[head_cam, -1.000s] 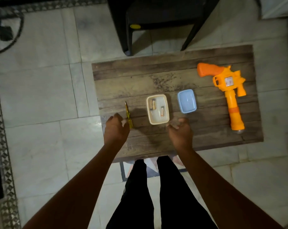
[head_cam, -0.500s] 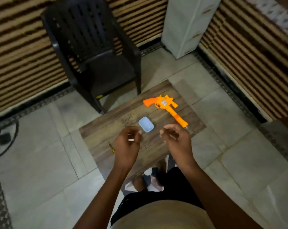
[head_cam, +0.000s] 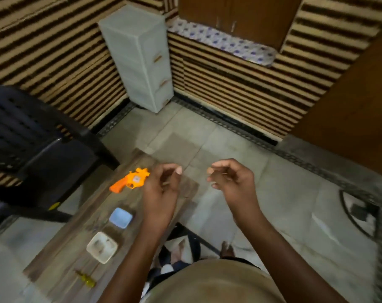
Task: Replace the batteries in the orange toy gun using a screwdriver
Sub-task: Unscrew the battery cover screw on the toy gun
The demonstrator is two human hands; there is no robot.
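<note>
A view from a head camera looks down at a person's two bare hands raised above a low wooden table (head_cam: 61, 254) on a tiled floor. The left hand (head_cam: 161, 191) hovers over the table's far right part with its fingers loosely curled and holds nothing. The right hand (head_cam: 231, 180) hovers beyond the table's right edge, over the floor, also loosely curled and holding nothing. The two hands are apart and touch nothing.

The orange toy gun (head_cam: 130, 179) lies flat near the table's far edge, just left of the left hand, which covers part of it. Nearer along the table sits a small blue tray (head_cam: 120, 217), and nearer still a white tray (head_cam: 102, 247) holding small dark items too blurred to name. A yellow-handled screwdriver (head_cam: 86, 278) lies near the table's near edge, well apart from both hands.

A dark plastic chair (head_cam: 32, 149) stands left of the table, and a white drawer unit (head_cam: 139, 55) stands against a striped wall.
</note>
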